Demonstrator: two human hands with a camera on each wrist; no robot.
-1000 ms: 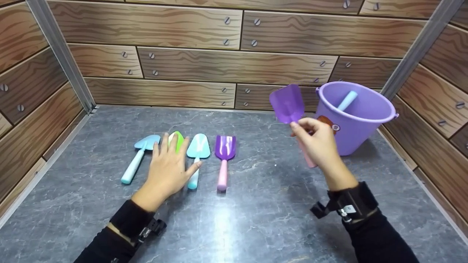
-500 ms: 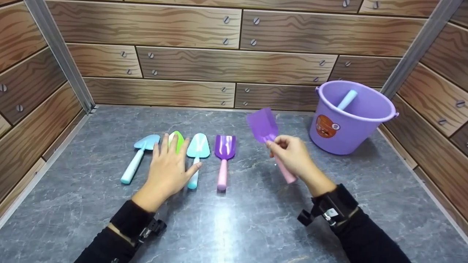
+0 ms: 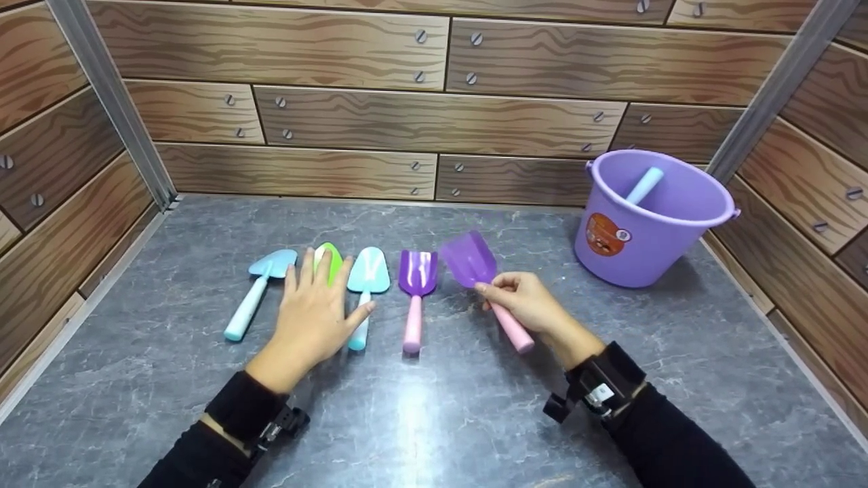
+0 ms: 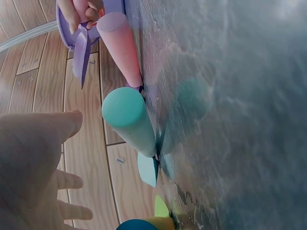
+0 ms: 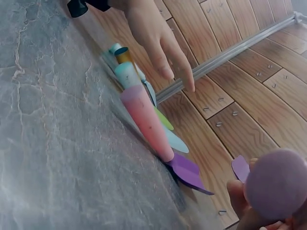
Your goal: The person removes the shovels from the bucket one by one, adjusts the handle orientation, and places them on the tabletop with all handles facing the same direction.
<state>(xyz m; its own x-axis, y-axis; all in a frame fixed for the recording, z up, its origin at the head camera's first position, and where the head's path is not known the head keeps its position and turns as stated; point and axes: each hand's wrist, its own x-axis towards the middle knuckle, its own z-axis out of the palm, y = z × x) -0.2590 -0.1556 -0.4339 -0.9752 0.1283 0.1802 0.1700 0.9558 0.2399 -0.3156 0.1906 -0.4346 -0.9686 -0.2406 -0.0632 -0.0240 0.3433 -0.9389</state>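
My right hand (image 3: 525, 301) pinches a toy shovel with a purple blade (image 3: 469, 259) and a pink handle, near where blade and handle meet. It is tilted, blade up and to the left. Left of it lies a matching purple shovel (image 3: 418, 271) with a pink handle. My left hand (image 3: 315, 318), fingers spread, hovers over a green trowel (image 3: 329, 261), hiding most of it, and overlaps the handle of a light blue trowel (image 3: 369, 271). In the left wrist view a gap shows between that hand and the turquoise handle (image 4: 128, 115). Another blue trowel (image 3: 247, 308) lies at the far left.
A purple bucket (image 3: 664, 254) stands at the back right, with a light blue handle (image 3: 644, 186) sticking up inside it. Wood-patterned walls (image 3: 352, 122) enclose the grey marbled table (image 3: 475, 420) at the back and both sides.
My right hand has carried the held purple shovel from beside the bucket leftward and down, close to the row of tools. My left hand has stayed in place.
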